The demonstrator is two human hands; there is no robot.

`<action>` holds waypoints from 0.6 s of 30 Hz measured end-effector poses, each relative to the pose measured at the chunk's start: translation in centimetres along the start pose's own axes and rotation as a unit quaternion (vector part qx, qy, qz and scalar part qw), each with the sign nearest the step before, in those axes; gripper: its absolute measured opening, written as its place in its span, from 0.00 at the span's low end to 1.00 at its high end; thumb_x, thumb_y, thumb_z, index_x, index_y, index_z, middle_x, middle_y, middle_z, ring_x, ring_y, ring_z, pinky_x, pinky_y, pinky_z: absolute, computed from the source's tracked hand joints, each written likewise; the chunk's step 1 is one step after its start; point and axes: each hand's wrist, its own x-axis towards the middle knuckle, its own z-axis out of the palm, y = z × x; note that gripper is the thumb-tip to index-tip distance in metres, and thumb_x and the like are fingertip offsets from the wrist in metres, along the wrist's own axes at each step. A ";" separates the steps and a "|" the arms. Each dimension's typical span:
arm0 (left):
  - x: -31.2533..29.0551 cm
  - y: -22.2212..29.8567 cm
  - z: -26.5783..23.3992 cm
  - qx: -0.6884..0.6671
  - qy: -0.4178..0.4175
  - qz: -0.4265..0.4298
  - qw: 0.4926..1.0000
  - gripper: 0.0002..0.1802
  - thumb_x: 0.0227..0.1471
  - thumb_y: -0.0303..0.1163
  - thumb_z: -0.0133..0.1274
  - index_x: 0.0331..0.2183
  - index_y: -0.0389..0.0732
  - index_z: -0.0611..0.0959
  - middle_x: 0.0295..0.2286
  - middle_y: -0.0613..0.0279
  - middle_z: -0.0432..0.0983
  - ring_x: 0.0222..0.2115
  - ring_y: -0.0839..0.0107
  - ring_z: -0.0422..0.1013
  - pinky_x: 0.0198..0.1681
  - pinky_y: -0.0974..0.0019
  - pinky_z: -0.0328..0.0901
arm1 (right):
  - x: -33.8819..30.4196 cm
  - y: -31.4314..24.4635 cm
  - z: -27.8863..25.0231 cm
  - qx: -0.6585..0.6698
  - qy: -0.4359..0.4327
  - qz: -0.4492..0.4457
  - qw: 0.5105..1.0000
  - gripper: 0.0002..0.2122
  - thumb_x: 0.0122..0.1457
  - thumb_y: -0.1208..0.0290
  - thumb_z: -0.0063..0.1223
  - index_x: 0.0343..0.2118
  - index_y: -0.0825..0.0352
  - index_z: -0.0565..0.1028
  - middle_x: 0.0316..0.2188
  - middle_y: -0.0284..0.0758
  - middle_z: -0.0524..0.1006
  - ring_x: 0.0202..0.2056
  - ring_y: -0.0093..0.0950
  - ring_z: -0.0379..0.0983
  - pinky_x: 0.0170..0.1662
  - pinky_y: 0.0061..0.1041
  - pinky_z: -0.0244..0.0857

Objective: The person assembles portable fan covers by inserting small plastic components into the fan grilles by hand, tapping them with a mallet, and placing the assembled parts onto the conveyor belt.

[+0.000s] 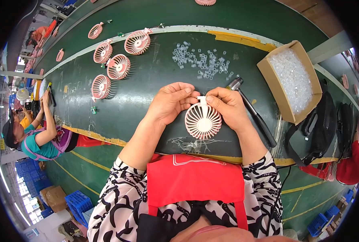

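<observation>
A pale pink fan grille (204,122) with radial slats hangs near the table's front edge, its short stem pointing away from me. My right hand (227,105) pinches that stem between thumb and fingers. Close beside the stem on its left, my left hand (170,101) has thumb and fingertips pressed together. Whatever may be between those fingertips is too small to make out. Beyond my hands lie many loose short clear tubes (205,64). A hammer (255,113) with a black handle rests just right of my right hand.
An open cardboard box (277,90) full of clear pieces stands at the right, near a black bag (322,129). Several pink grilles (118,67) with small green parts lie at the far left of the green table (143,90). A co-worker (42,139) works at the left.
</observation>
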 end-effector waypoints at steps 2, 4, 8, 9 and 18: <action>-0.3 0.0 0.5 -0.002 0.002 0.000 1.000 0.09 0.57 0.26 0.55 0.39 0.34 0.81 0.32 0.57 0.80 0.28 0.74 0.76 0.33 0.74 0.71 | 0.1 -0.2 0.1 0.009 0.012 0.004 1.000 0.08 0.62 0.71 0.54 0.32 0.71 0.77 0.24 0.25 0.76 0.27 0.12 0.68 0.30 0.15 0.63; -0.3 -0.1 0.2 -0.002 -0.004 0.003 1.000 0.08 0.56 0.26 0.56 0.38 0.33 0.81 0.31 0.59 0.80 0.28 0.75 0.74 0.33 0.74 0.70 | 0.0 -0.3 0.1 0.023 0.011 0.010 1.000 0.08 0.62 0.71 0.54 0.32 0.72 0.77 0.25 0.25 0.76 0.27 0.12 0.68 0.30 0.15 0.63; -0.8 0.0 0.7 0.002 -0.007 0.011 1.000 0.07 0.55 0.25 0.57 0.37 0.34 0.83 0.29 0.63 0.78 0.26 0.79 0.69 0.32 0.76 0.67 | 0.0 0.0 -0.1 0.032 0.018 0.010 0.999 0.07 0.62 0.71 0.55 0.33 0.72 0.78 0.26 0.26 0.77 0.27 0.12 0.69 0.31 0.13 0.63; -0.8 0.0 0.6 0.003 -0.007 0.011 1.000 0.07 0.55 0.25 0.57 0.37 0.34 0.83 0.29 0.63 0.78 0.26 0.79 0.69 0.32 0.76 0.67 | 0.0 0.1 -0.1 0.042 0.020 0.015 0.999 0.07 0.61 0.71 0.55 0.33 0.72 0.78 0.26 0.26 0.77 0.27 0.12 0.69 0.31 0.13 0.63; -1.1 0.0 0.5 0.014 -0.075 0.031 0.997 0.07 0.55 0.26 0.58 0.37 0.35 0.83 0.31 0.60 0.81 0.31 0.75 0.75 0.36 0.72 0.70 | -0.1 -0.1 -0.2 0.090 0.012 0.039 0.995 0.07 0.61 0.71 0.56 0.33 0.71 0.79 0.26 0.26 0.78 0.27 0.13 0.70 0.31 0.14 0.64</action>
